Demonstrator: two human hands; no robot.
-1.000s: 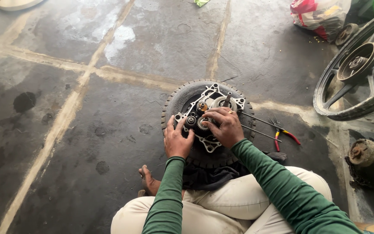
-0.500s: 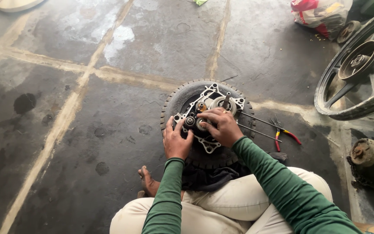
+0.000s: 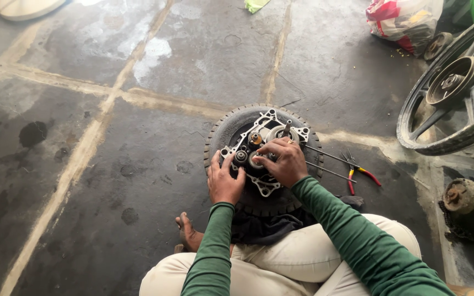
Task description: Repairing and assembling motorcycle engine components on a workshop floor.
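hands [image 3: 259, 170] on tyre [image 3: 223, 131], pliers [image 3: 357, 172] beside

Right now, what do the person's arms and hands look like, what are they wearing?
Both arms are covered by long, snug dark green sleeves ending in ribbed cuffs at the wrists. The left hand and right hand are bare, with no gloves. A small ring seems to sit on a finger of the right hand.
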